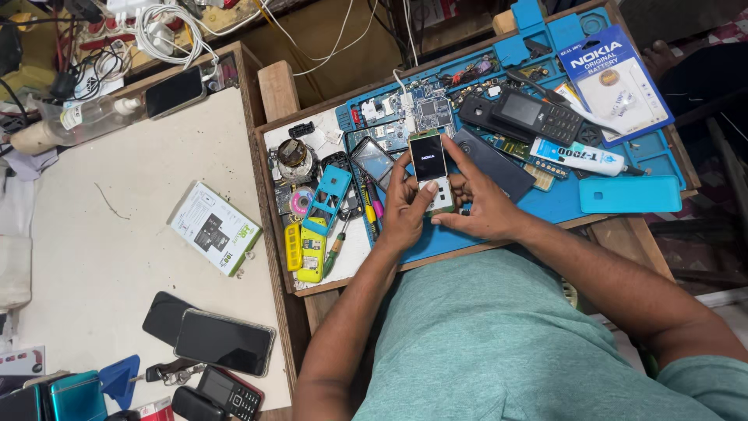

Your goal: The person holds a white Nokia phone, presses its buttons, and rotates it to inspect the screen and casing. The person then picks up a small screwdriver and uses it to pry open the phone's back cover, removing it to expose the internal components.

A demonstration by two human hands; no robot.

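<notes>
- Centrally, a small bare phone assembly point(432, 173), screen lit and keypad board exposed, is held above a blue repair mat point(561, 204).
- Risk, as a judgement: with no casing, it could slip onto the loose parts below, or a thumb could press too hard on the board.
- Left hand point(403, 212) is curled around its left edge, thumb on the keypad.
- Right hand point(481, 204) is half closed, fingers gripping the right edge.
</notes>
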